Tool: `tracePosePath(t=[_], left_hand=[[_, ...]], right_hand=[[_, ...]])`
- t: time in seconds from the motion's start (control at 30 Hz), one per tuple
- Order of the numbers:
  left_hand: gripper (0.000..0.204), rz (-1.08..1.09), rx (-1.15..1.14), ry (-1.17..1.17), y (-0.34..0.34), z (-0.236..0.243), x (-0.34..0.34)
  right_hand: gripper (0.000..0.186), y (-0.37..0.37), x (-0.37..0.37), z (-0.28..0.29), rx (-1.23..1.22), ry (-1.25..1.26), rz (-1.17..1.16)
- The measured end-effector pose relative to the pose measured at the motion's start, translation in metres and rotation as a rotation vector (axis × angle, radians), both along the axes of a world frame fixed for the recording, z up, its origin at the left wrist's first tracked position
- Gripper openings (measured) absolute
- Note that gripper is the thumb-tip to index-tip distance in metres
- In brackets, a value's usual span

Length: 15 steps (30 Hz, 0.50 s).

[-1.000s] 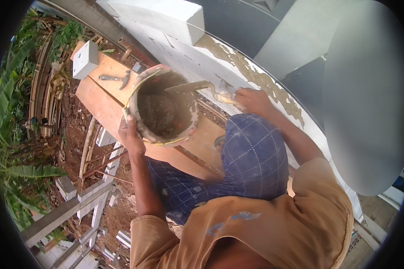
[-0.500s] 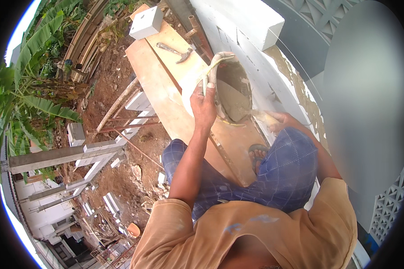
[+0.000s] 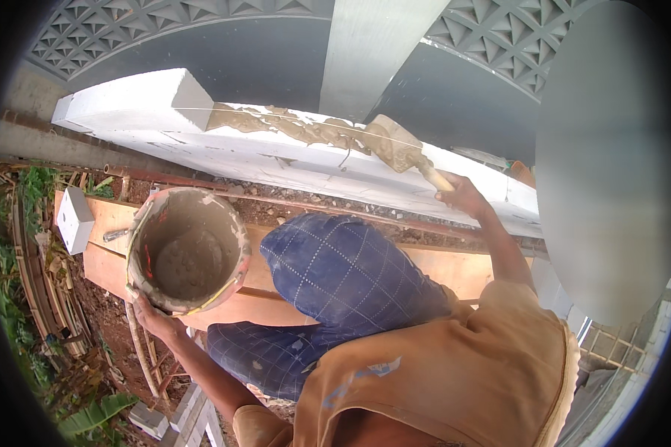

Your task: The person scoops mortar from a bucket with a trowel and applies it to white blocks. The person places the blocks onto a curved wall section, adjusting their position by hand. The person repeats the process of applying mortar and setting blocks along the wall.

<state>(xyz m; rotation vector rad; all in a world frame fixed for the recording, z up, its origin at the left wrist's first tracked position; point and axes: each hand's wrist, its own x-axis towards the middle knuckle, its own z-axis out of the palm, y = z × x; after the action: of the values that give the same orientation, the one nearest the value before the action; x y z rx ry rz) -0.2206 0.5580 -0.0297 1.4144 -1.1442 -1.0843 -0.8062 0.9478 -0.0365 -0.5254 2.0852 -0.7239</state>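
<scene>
My left hand grips the lower left rim of a mortar-caked bucket, fingers wrapped at its edge. Wet grey mortar lies in the bottom of the bucket. At the right, my right hand is closed round the pale handle of a trowel. Its blade is coated with mortar and rests over the top of a white block wall. A rough layer of mortar runs along that top from a raised white block to the trowel.
A thin string line stretches above the wall top. Plywood planks lie under my legs, bearing a loose white block and a partly hidden hammer handle. A rusty pipe runs beside the wall. Reddish soil lies below.
My view has turned toward the wall. The trowel has left the bucket and come to the wall top. My left hand stays on the bucket, which now stands more upright.
</scene>
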Motion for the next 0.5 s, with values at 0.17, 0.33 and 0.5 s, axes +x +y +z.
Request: tracePosePath(t=[0.17,0.33,0.5], left_hand=[[0.05,0.017,0.047,-0.065,-0.01,0.014,0.002],[0.051,-0.006,0.014,-0.064,-0.013,0.017,0.012],[0.052,-0.024,0.071,0.084,-0.029,-0.001,0.028]], right_hand=[[0.069,0.107,-0.026,-0.01,0.061,0.31,-0.11],[0.069,0.143,-0.021,-0.016,0.18,0.437,-0.17],[0.07,0.129,-0.022,-0.059,0.017,0.51,-0.116]])
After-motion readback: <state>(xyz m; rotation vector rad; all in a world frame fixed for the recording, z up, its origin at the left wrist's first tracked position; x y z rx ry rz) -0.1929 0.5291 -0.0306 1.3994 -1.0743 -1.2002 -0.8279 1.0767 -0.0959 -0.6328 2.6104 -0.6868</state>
